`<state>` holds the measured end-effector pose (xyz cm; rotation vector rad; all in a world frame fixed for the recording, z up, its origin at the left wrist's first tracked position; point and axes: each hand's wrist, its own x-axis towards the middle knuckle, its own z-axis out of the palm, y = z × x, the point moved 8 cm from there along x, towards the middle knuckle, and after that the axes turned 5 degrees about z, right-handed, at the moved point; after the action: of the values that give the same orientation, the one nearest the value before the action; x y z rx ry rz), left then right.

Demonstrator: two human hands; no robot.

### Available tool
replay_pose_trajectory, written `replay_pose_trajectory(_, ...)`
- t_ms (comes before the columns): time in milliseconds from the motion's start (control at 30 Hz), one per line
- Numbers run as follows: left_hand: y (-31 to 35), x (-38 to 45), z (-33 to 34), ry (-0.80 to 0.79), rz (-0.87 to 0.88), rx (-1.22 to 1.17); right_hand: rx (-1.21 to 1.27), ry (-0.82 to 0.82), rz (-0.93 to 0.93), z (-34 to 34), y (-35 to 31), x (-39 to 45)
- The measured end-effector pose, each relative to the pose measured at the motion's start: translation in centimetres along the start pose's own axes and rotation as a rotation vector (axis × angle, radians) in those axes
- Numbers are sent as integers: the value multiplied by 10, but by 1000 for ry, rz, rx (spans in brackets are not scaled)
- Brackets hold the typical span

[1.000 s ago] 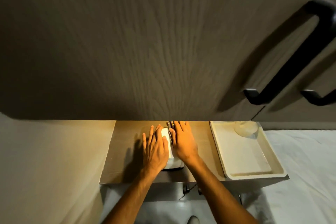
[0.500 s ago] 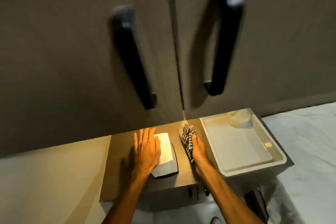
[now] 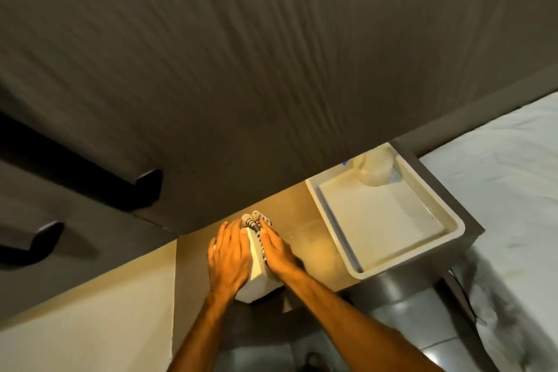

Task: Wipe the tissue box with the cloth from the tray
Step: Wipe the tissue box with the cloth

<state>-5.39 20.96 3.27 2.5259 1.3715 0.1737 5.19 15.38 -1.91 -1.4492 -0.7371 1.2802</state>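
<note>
A white tissue box (image 3: 257, 273) stands on a small brown table (image 3: 314, 248) under a cabinet. My left hand (image 3: 230, 257) lies flat on the box's top left side, fingers spread. My right hand (image 3: 279, 249) presses a black-and-white checked cloth (image 3: 256, 222) against the box's right side; the cloth shows at the fingertips and along the box's far end. Most of the cloth is hidden under my right hand.
A white tray (image 3: 389, 214) sits on the table to the right, with a pale round container (image 3: 374, 170) at its far end. Dark cabinet doors with black handles (image 3: 142, 190) overhang closely above. A white-sheeted bed (image 3: 507, 190) lies at right.
My right hand has brought the cloth back from the table beside the box onto the box's right side. The camera view swung to the right; my left hand stayed on the box.
</note>
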Motion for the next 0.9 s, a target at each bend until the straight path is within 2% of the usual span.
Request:
replay_pose_trajectory(67, -6, 2, 2, 12, -15, 4, -14, 38, 24, -2, 14, -3)
replay_pose_trajectory(167, -8, 5, 2, 20, -55, 13, 29, 182, 78, -1, 42, -28)
replay_pose_trajectory(233, -9, 3, 3, 7, -67, 9, 75, 189, 90, 9, 45, -45)
replay_pose_trajectory(333, -13, 1, 7, -42, -77, 85, -27, 157, -4, 10, 16, -34)
replay_pose_trajectory(400, -19, -1, 15, -109, -162, -13, -99, 105, -120, 10, -5, -12)
replay_pose_trajectory(433, -21, -1, 16, -119, -196, -47, -108, 104, -100, 7, -5, 0)
replay_pose_trajectory(567, -12, 5, 5, 2, -114, -12, -45, 230, 75, -9, 27, 3)
replay_pose_trajectory(733, -22, 5, 15, -53, -143, 18, -19, 344, 34, 11, 46, -26)
replay_pose_trajectory(800, -15, 8, 5, 18, -107, 72, -95, 321, -3, 12, 27, -15)
replay_pose_trajectory(900, -12, 9, 5, 5, -111, 51, -20, 187, 34, 9, 9, 21)
